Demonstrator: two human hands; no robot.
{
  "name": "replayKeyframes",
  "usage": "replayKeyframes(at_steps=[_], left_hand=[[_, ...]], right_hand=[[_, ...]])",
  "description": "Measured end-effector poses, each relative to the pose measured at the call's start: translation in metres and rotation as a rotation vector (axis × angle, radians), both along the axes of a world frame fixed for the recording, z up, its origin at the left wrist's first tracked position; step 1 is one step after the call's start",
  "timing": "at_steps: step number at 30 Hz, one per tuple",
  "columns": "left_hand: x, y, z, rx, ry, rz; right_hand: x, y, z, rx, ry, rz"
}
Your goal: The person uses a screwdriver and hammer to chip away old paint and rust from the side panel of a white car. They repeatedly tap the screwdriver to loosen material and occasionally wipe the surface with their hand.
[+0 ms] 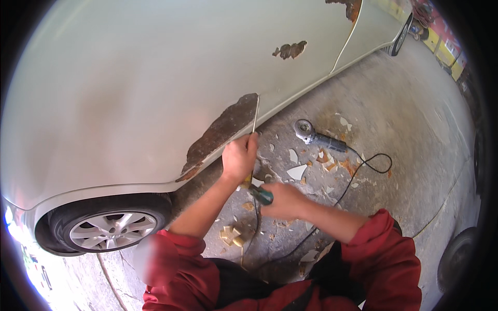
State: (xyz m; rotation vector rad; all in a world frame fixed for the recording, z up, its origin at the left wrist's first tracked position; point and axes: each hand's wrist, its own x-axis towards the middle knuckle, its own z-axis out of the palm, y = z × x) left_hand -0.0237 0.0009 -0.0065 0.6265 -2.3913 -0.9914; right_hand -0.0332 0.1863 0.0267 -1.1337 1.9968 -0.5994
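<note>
While your left hand clasps a thin rod by the brown patch on the car at mid-frame, seemingly to steady it, your right hand grips a green handle just below, its link to the rod unclear.

Over here, the person wears a head camera, looking down up close, car at ten o'clock.

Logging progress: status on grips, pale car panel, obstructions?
Left grip on thin metal rod, right grip on green-ended handle. Pale car panel: ragged brown patch. Corded grey angle grinder nearby, untouched.
</note>
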Motion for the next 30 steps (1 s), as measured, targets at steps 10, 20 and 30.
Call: replayKeyframes(at_steps=[10,20,30], left_hand=[[-0.001,0.001,0.002,-0.003,0.018,0.003],[0.012,-0.005,0.003,0.000,-0.101,0.004],[0.013,-0.009,0.009,0.030,-0.181,-0.008]], right_hand=[[0.005,0.009,-0.016,-0.133,-0.028,-0.138],[0.009,0.011,-0.010,0.058,-0.016,0.143],[-0.003,0.002,-0.002,-0.073,0.036,-0.056]])
